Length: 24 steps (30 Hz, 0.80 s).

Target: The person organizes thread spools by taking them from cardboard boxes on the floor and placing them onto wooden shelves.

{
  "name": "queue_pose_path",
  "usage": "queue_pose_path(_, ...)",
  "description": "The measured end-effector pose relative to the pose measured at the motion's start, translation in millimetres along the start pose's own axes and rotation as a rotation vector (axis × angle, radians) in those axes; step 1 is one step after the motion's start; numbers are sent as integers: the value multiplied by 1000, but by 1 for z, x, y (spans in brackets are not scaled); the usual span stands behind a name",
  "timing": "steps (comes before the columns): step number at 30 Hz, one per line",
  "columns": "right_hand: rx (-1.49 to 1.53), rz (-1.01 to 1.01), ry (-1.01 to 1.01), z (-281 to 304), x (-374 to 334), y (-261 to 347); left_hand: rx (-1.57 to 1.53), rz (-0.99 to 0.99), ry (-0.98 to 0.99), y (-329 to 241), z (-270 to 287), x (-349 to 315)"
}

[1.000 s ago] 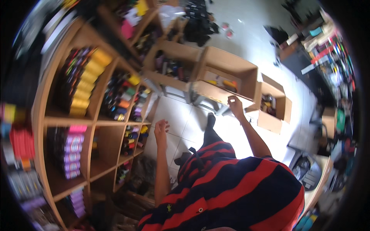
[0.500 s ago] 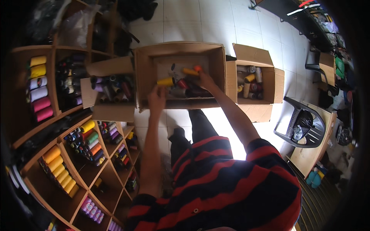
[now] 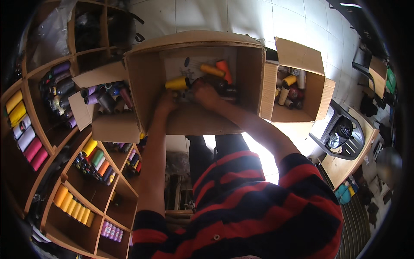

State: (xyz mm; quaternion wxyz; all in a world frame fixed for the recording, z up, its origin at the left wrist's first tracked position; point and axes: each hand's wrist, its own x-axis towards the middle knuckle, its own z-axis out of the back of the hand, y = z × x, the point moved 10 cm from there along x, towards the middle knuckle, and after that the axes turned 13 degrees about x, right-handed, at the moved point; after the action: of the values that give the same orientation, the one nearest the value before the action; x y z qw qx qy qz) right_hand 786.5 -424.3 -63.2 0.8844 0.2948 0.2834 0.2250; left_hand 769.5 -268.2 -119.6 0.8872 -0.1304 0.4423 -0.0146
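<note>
1. Right hand [image 3: 206, 94] has moved leftward, nearer the left hand [image 3: 167, 102]; they look apart.
2. A yellow spool [image 3: 176, 83] and an orange spool [image 3: 224, 71] lie in the big box [image 3: 145, 77], upper centre; whether either hand grips anything, I cannot tell.
3. Lifting spools singly should keep threads untangled.

I see that the big cardboard box [image 3: 194, 38] is open at its top, so a hand can enter from above. Across its middle, the left hand [image 3: 167, 102], the right hand [image 3: 206, 94], the yellow spool [image 3: 177, 83] and the orange spool [image 3: 224, 70] obstruct. Along its left inner wall there is some room. Outside it, the left small box [image 3: 115, 128] and the right small box [image 3: 293, 114] narrow both sides.
</note>
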Motion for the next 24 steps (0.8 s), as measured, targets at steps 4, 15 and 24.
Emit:
queue_pose_path(4, -203, -61, -27, -22, -9, -16, -27, 46, -116, -34, 26, 2)
queue_pose_path(15, -87, -432, 273, -43, 11, -39, 64, -51, -365, -46, 59, 39)
queue_pose_path(24, -101, -544, 345, -52, 15, -49, -158, 43, -311, -37, 34, 58)
